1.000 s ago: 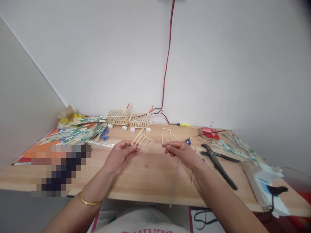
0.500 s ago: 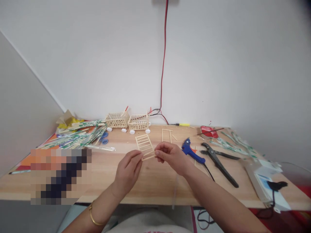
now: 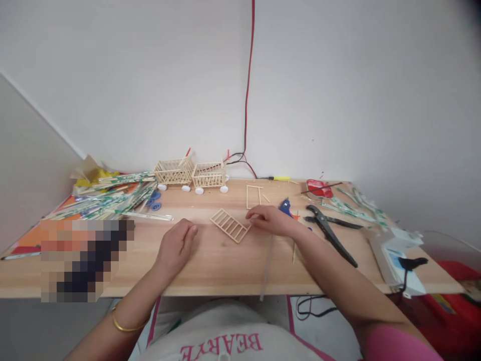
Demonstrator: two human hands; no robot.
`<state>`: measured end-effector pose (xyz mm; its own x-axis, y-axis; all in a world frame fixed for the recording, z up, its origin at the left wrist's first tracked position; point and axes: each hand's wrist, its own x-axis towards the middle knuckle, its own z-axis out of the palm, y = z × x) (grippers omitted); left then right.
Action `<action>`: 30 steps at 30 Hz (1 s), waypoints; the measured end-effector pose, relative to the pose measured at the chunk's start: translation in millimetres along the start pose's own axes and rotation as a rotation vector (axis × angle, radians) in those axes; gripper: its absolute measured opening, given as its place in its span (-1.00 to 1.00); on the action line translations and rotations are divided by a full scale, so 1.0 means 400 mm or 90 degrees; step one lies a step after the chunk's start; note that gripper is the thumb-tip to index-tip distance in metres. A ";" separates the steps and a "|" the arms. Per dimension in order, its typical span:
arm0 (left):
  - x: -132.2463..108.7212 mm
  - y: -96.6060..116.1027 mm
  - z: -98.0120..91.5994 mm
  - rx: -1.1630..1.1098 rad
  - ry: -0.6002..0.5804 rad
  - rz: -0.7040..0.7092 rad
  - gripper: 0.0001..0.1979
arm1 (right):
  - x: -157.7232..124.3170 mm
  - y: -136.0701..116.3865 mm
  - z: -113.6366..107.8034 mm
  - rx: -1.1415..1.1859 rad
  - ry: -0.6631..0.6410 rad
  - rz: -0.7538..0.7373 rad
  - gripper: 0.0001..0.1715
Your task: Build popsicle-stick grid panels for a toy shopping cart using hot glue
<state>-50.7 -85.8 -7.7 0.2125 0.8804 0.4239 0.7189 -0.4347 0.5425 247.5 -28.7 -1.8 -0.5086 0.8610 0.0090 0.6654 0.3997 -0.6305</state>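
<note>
A ladder-like frame of thin wooden sticks (image 3: 230,225) lies flat on the wooden table (image 3: 210,281), slanting down to the right. To its left rests my left hand (image 3: 176,246), fingers curled in and nothing seen in them. My right hand (image 3: 267,219) is at the frame's right corner, fingers bent and a little apart, not gripping it. Behind the right hand lies a plain stick rectangle (image 3: 253,187), partly hidden by it. The blue glue gun (image 3: 286,206) is mostly covered by my right forearm.
Two stick carts with white wheels (image 3: 174,172) (image 3: 209,176) stand at the back. Wrapped sticks (image 3: 112,198) and blue discs (image 3: 155,206) are at left. Black-handled cutters (image 3: 332,235), a red dish (image 3: 318,188) and a white box (image 3: 391,260) are at right.
Both hands have let go of the ladder-like frame, which now lies turned on the table. My left hand has moved left and closed. The view has tilted down.
</note>
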 end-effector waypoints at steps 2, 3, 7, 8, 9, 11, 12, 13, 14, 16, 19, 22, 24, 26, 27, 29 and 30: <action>0.002 0.005 0.008 0.007 -0.019 -0.014 -0.72 | -0.001 0.007 -0.007 -0.029 0.062 -0.011 -0.76; 0.004 0.007 0.012 -0.008 -0.025 -0.015 -0.73 | -0.003 0.009 -0.009 -0.034 0.087 -0.021 -0.76; 0.015 0.014 0.017 -0.131 -0.042 -0.022 -0.81 | -0.013 0.004 -0.015 -0.001 0.108 -0.042 -0.77; 0.019 0.016 0.016 -0.155 -0.048 -0.032 -0.81 | -0.015 -0.001 -0.017 0.008 0.108 -0.046 -0.77; 0.023 0.019 0.015 -0.168 -0.054 -0.045 -0.80 | -0.017 -0.007 -0.018 0.016 0.110 -0.052 -0.78; 0.034 0.026 0.012 -0.164 -0.059 -0.063 -0.77 | -0.015 -0.018 -0.021 0.028 0.127 -0.062 -0.78; 0.040 0.029 0.012 -0.151 -0.056 -0.065 -0.76 | -0.012 -0.022 -0.022 0.033 0.142 -0.065 -0.78; 0.046 0.033 0.013 -0.133 -0.051 -0.063 -0.74 | -0.008 -0.025 -0.021 0.039 0.161 -0.063 -0.78; 0.054 0.036 0.014 -0.113 -0.045 -0.061 -0.73 | -0.003 -0.027 -0.019 0.045 0.182 -0.059 -0.78; 0.070 0.042 0.017 -0.081 -0.034 -0.059 -0.70 | 0.008 -0.023 -0.009 0.065 0.218 -0.046 -0.79; 0.102 0.049 0.023 -0.074 -0.003 -0.065 -0.64 | 0.020 -0.008 0.014 0.107 0.252 -0.021 -0.79; 0.143 0.046 0.035 -0.114 0.047 -0.085 -0.59 | 0.023 0.012 0.036 0.152 0.263 -0.001 -0.75; 0.168 0.035 0.049 -0.162 0.082 -0.095 -0.60 | 0.022 0.023 0.045 0.169 0.264 0.001 -0.70; 0.187 0.018 0.068 -0.232 0.101 -0.101 -0.67 | 0.019 0.030 0.050 0.177 0.268 0.002 -0.66; 0.192 0.009 0.078 -0.270 0.097 -0.110 -0.71 | 0.018 0.031 0.051 0.187 0.269 0.005 -0.64; 0.197 -0.011 0.093 -0.334 0.065 -0.146 -0.77 | 0.015 0.032 0.052 0.217 0.270 0.019 -0.64; 0.196 -0.020 0.098 -0.364 0.050 -0.169 -0.78 | 0.014 0.030 0.051 0.234 0.270 0.024 -0.66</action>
<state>-13.7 -5.8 -7.1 0.0111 0.9651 0.2615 0.2692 -0.2548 0.9288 241.6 -25.7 -25.2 -0.1727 0.9541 0.2445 0.4059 0.2951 -0.8650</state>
